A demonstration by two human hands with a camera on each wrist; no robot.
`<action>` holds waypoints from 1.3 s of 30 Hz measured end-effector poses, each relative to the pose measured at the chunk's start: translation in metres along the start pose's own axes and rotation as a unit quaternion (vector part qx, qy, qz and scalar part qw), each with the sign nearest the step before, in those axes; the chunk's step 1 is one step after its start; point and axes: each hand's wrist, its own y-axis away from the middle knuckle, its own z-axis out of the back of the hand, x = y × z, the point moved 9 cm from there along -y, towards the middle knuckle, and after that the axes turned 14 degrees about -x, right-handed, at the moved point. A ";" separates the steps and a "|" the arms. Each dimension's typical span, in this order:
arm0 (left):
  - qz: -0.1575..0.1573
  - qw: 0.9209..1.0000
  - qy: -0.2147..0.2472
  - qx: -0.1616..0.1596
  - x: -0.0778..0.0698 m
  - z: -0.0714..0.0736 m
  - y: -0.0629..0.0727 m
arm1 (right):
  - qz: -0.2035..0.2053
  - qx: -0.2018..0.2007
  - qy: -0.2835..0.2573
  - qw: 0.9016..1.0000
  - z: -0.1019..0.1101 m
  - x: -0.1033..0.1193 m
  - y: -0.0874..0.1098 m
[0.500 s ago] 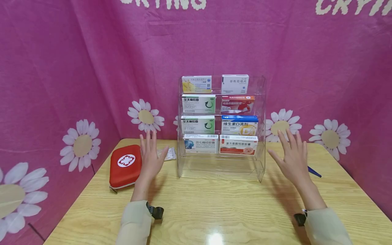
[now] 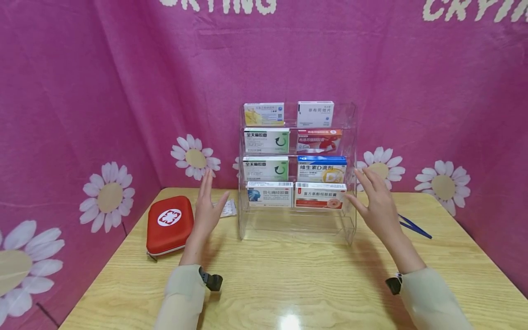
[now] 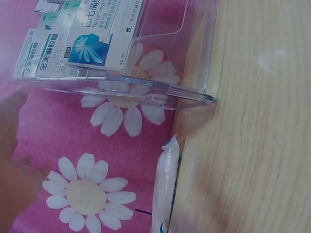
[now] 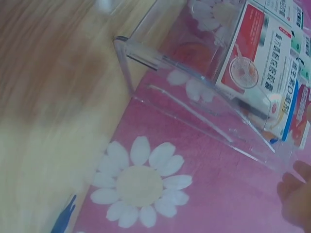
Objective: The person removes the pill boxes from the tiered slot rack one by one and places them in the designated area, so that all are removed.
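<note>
A clear acrylic display rack (image 2: 294,224) stands on the table, its tiers holding medicine boxes in two columns. In the lowest filled tier are a white box with a blue head picture (image 2: 270,196) and a red-and-white box (image 2: 321,198). Above the latter sits a blue-topped vitamin D box (image 2: 321,168). My left hand (image 2: 206,213) is raised left of the rack, fingers straight and thumb apart, holding nothing. On the other side my right hand (image 2: 377,206) reaches toward the rack's right edge, fingers extended and fingertips close to the side panel (image 4: 209,107).
A red first-aid case (image 2: 170,227) lies at the left of the table. Behind the left hand is a small packet of cotton swabs (image 2: 228,209). Blue tweezers (image 2: 414,227) lie at the right. A pink flowered curtain (image 2: 288,55) hangs behind the table.
My right hand has moved left, closer to the rack, uncovering more of the tweezers. The left hand has shifted slightly right and turned a little. The rack and boxes stay in place.
</note>
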 end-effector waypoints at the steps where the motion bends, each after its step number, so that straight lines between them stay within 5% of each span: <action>1: 0.000 1.000 0.006 -0.002 -0.001 0.000 -0.001 | 0.006 0.000 -0.001 1.000 -0.001 0.003 -0.001; 13: 0.040 0.997 0.063 0.037 0.006 -0.019 -0.009 | 0.048 0.025 -0.015 0.998 -0.020 0.017 -0.002; 30: 0.050 0.982 0.141 0.115 0.002 -0.049 -0.009 | 0.066 0.077 0.011 0.995 -0.043 0.026 -0.003; 39: 0.057 0.981 0.122 0.139 0.003 -0.048 -0.009 | 0.056 0.072 0.024 0.996 -0.046 0.027 -0.006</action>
